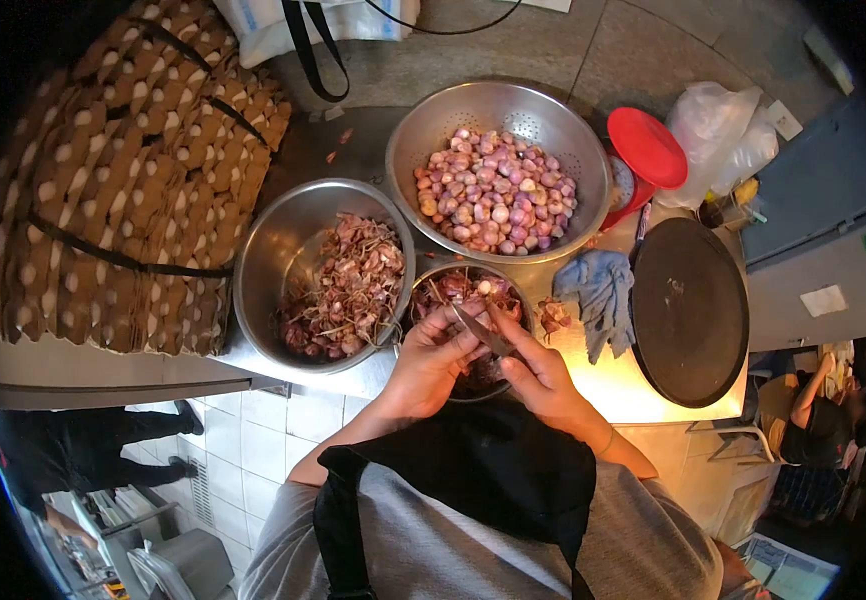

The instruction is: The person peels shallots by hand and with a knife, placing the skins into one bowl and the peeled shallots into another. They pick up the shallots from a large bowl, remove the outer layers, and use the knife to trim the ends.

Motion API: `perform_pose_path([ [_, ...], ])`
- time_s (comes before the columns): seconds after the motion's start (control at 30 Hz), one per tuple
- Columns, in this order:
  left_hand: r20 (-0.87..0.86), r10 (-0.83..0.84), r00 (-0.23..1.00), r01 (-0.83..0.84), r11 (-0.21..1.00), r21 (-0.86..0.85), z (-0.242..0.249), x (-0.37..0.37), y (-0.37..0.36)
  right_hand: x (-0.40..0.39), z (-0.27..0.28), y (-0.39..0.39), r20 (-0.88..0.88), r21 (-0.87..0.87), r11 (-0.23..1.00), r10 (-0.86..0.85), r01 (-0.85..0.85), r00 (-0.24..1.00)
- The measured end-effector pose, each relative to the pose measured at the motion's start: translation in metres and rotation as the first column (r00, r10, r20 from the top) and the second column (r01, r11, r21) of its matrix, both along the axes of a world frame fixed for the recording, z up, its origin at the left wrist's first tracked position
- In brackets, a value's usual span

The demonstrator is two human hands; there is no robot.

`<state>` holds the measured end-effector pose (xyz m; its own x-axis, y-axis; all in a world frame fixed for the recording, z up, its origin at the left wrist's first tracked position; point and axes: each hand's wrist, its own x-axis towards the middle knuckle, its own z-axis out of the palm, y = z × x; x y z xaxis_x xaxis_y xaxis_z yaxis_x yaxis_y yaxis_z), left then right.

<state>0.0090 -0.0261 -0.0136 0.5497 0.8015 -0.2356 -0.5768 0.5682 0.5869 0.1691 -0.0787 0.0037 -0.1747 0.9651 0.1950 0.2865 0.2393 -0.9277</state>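
Observation:
Both hands are above a small metal bowl (513, 290) of unpeeled shallots. My right hand (543, 375) is closed around a small knife (481, 330), whose blade points up and left toward my left hand. My left hand (431, 360) has its fingers pinched near the blade tip; what they hold is too small to make out. Behind the bowl stands a large perforated colander (403, 180) with a heap of peeled pink shallots (498, 190). At the left, a metal bowl (253, 290) contains papery skins (348, 285).
Blue-grey gloves (598, 295) and a round black tray (690, 312) lie at the right. Behind them are a red lid (647, 147) and plastic bags (713, 140). Stacked egg trays (123, 190) stand at the left. Other people (83, 450) are at both lower sides.

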Motion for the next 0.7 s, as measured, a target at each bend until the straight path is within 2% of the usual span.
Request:
perform_pose_path([
  [0.1,-0.052,0.017,0.999,-0.014,0.999,0.048,-0.003,0.0,-0.001,0.0,0.005,-0.002,0.108,-0.019,0.999,-0.027,0.029,0.994],
  [0.2,-0.132,0.055,0.99,-0.046,0.996,0.072,-0.005,0.0,-0.002,0.002,0.017,-0.003,0.285,-0.206,0.976,-0.014,0.075,0.958],
  [0.3,-0.107,0.057,0.993,-0.051,0.997,0.057,-0.006,-0.001,-0.001,0.004,0.0,-0.002,-0.012,-0.163,0.986,-0.05,0.047,0.999],
  [0.37,-0.087,0.037,0.995,-0.034,0.999,0.038,-0.003,-0.001,-0.001,0.003,-0.007,-0.003,-0.216,-0.288,0.957,-0.099,0.034,0.971],
  [0.43,-0.098,0.006,0.995,-0.003,1.0,0.026,0.002,-0.001,0.0,0.004,-0.014,-0.001,-0.336,-0.357,0.933,-0.163,0.035,0.928],
  [0.53,0.017,-0.064,0.998,0.065,0.998,-0.023,0.004,-0.004,0.002,0.007,-0.019,0.005,-0.341,-0.363,0.928,-0.218,0.085,0.914],
  [0.6,0.036,-0.075,0.996,0.077,0.996,-0.048,0.007,-0.003,0.004,0.009,-0.014,0.008,-0.315,-0.342,0.933,-0.228,0.114,0.921],
  [0.7,0.023,-0.057,0.998,0.059,0.994,-0.095,0.012,-0.002,0.004,0.01,-0.012,0.006,-0.306,-0.323,0.944,-0.166,0.062,0.938],
])
